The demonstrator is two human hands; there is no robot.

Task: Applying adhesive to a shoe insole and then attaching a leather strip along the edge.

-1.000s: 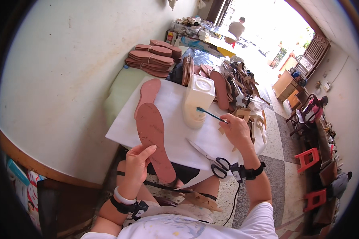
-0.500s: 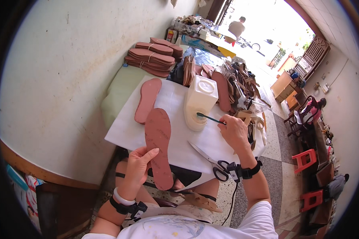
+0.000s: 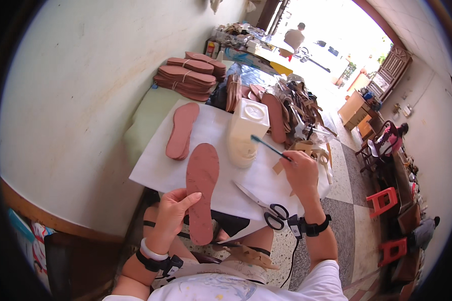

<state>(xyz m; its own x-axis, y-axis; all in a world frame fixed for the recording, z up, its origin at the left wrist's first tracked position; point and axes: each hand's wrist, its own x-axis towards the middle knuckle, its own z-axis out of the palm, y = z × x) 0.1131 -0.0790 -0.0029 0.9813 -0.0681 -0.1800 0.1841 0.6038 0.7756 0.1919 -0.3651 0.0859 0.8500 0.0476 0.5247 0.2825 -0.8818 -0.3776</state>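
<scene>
Insoles (image 3: 182,131), reddish-brown, piled on the white-topped table (image 3: 155,163), left of the cream container (image 3: 241,131). Nearer the wearer than the container and left of it, left hand (image 3: 173,206), grip pinching another insole (image 3: 202,173), thumb on top. Nearer than the container, slightly to its right, scissors (image 3: 258,200), blades angled toward it. Right of the container, right hand (image 3: 302,173), grip clasping a slender brush (image 3: 271,148), its blue-green tip before the container's right side; contact there impossible to tell.
</scene>
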